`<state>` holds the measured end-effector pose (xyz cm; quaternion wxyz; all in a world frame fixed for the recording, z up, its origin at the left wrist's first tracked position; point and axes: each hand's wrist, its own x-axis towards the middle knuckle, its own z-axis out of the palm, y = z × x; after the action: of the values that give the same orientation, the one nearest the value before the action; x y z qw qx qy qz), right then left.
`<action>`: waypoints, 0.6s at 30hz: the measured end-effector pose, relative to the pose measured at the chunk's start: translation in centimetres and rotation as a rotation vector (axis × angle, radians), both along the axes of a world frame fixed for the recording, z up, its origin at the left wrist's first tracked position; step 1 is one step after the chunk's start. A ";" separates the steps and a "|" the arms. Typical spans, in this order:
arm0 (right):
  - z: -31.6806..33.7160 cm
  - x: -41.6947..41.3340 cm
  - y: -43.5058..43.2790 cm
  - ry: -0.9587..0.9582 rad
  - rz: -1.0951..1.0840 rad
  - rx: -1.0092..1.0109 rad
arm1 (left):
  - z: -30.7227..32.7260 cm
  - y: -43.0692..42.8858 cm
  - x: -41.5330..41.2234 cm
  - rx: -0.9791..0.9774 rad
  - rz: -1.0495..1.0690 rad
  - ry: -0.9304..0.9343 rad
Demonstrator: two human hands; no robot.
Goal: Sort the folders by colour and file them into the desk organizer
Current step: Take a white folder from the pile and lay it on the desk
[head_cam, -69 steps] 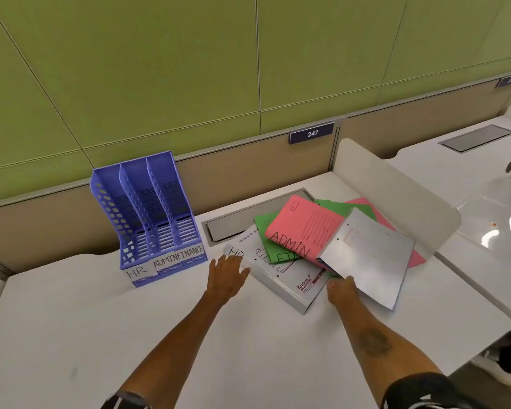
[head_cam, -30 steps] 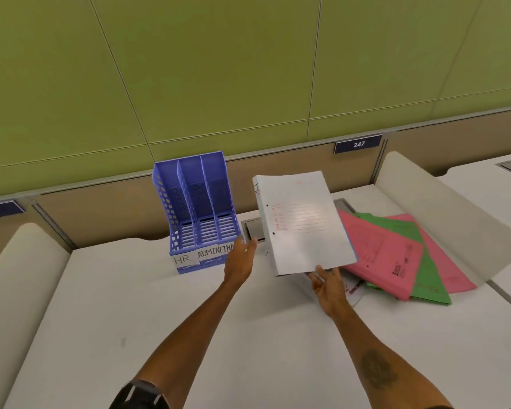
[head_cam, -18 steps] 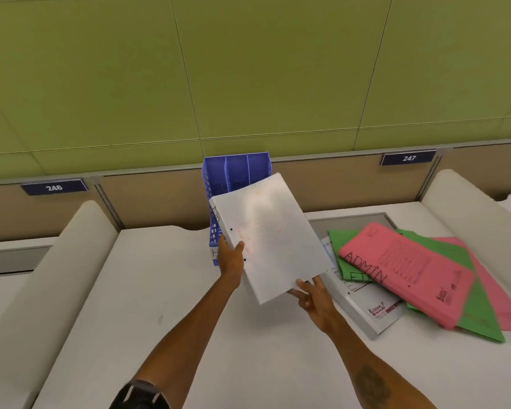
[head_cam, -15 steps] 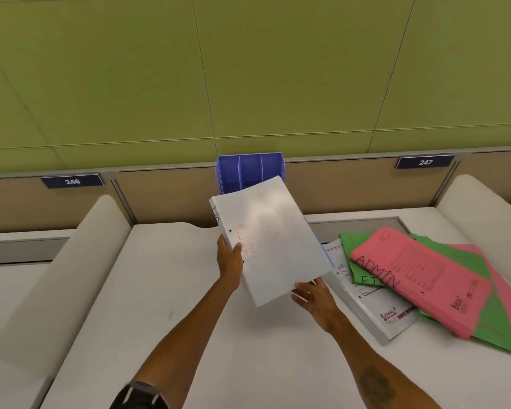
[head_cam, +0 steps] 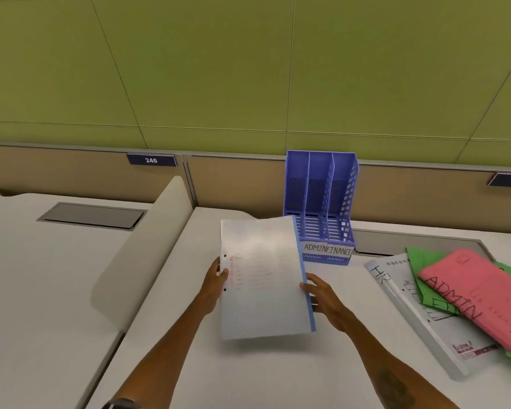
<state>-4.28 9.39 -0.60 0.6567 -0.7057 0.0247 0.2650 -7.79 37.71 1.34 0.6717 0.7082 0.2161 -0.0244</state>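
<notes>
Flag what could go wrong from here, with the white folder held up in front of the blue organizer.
1. The white folder covers the lower left slot and its label on the blue organizer. Aimed blind, it may catch a divider or land in the ADMIN slot.
2. The left hand and right hand hold it only by its side edges, so it could sag or slip.

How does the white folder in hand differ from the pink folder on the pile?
The white folder is held off the desk by the left hand and right hand; the pink folder lies on the green folder. The pink folder bears handwritten ADMIN; the white folder shows only faint red print. Both are unfiled.
</notes>
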 end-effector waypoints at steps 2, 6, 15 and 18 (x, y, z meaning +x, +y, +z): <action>-1.0 -0.6 2.9 0.000 0.051 -0.062 | -1.2 2.5 -1.3 0.046 0.047 0.032; -3.6 -2.1 7.9 -0.004 0.129 -0.145 | -3.4 7.5 -3.4 0.184 0.168 0.086; -6.2 -3.1 16.9 -0.009 0.054 -0.261 | -5.3 14.4 -5.0 0.381 0.280 0.212; -6.8 -2.9 18.5 -0.034 0.056 -0.326 | -5.7 15.9 -4.4 0.406 0.262 0.255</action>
<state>-7.16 27.91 -7.35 0.5262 -0.8076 0.0366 0.2638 -12.23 53.62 -4.41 0.4808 0.7856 0.3890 0.0177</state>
